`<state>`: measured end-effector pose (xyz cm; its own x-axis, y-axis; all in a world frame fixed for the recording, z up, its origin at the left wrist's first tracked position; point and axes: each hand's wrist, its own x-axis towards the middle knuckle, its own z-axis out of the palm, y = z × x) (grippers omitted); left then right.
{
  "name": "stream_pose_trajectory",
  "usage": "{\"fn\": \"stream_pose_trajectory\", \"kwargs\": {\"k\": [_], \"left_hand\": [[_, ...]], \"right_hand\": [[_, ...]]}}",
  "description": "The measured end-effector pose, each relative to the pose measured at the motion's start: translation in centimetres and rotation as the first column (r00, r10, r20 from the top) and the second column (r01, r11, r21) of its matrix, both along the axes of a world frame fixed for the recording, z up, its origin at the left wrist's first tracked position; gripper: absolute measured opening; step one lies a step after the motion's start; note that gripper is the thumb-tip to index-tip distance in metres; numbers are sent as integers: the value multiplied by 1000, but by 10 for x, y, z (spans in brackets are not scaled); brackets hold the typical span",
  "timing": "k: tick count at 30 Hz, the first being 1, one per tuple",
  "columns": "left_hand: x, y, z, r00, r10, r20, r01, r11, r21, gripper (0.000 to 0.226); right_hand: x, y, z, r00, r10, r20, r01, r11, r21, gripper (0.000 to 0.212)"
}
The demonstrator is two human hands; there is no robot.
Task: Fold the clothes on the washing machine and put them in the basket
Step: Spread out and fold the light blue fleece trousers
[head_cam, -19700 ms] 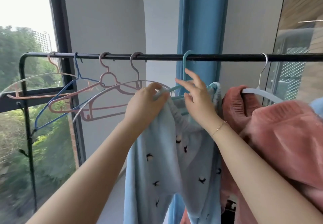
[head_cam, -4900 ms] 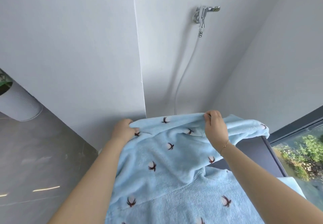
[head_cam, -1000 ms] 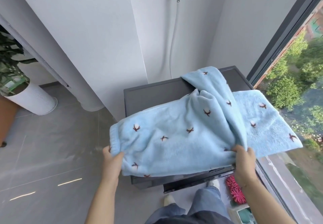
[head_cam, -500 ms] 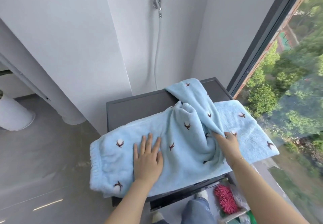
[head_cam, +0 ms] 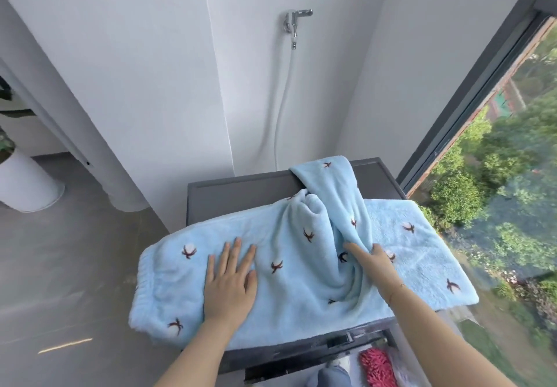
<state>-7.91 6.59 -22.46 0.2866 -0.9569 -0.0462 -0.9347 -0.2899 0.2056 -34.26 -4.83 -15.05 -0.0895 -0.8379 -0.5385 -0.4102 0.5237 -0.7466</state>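
Nearest the viewer, two bare forearms reach forward over the front edge of the washing machine (head_cam: 241,193). The left hand (head_cam: 230,279) lies flat, fingers straight and spread, pressing the left half of the light blue fleece garment (head_cam: 286,266) onto the lid. The right hand (head_cam: 372,261) is partly buried in a bunched fold near the middle; its forefinger lies straight along the cloth, and whether the remaining fingers pinch the fold cannot be told. The two hands sit apart, one on either side of the central ridge.

Compared with a second ago, when both hands gripped the near hem and held the garment lifted, the fabric now rests on the machine and the left hand has moved to smoothing (a shift from carrying to flattening). Folding proper appears only begun: one leg still lies twisted toward the back edge, and both ends overhang the lid.

Below right, a pink mop-like item (head_cam: 375,367) shows; no basket is identifiable. Beyond stand the wall tap (head_cam: 294,21) with its hose, and the window (head_cam: 494,151) at right.
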Motion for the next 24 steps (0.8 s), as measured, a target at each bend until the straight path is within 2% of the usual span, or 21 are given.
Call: {"fn": "stream_pose_trajectory", "kwargs": {"k": [3,5,6,8,10,12,14,16,18,20,22,24], "left_hand": [[14,9,-1,1000,15,7,-15,1000,-15,53],[24,13,-1,999,34,-2,-34,999,-21,54],[28,17,-1,999,44,-2,-44,999,-8,54],[28,17,4,996,82,-23,-82,997,14,56],[22,7,18,980,180,-86,-178,983,34,54],[15,-18,41,917,317,-240,-315,948,48,41],[9,-44,63,831,394,-393,-398,914,75,33],[-7,-69,75,824,306,-477,-344,939,9,33],[-31,-89,84,842,170,-512,-245,966,-81,33],[-54,-110,92,845,58,-531,-169,972,-163,34],[-72,-136,100,887,-12,-462,-91,976,-199,37],[-79,-162,102,898,27,-439,-66,995,-74,46]], "right_hand": [[14,-15,2,989,15,-144,-31,993,-110,45],[19,-22,1,977,20,-211,-56,985,-165,31],[23,-24,-3,980,17,-201,-52,984,-170,22],[25,-26,-15,991,-31,-130,7,984,-177,25],[22,-24,-21,980,-195,-46,184,967,-176,28],[9,-24,-24,898,-435,62,439,892,-108,28],[-7,-25,-28,848,-525,65,529,846,-64,28],[-17,-27,-28,898,-440,28,440,891,-111,22],[-23,-25,-20,955,-292,-49,278,942,-186,9],[-28,-32,-13,981,-100,-167,57,968,-245,38],[-31,-53,-3,963,45,-265,-117,958,-263,50],[-27,-84,7,959,99,-267,-180,937,-300,51]]}}
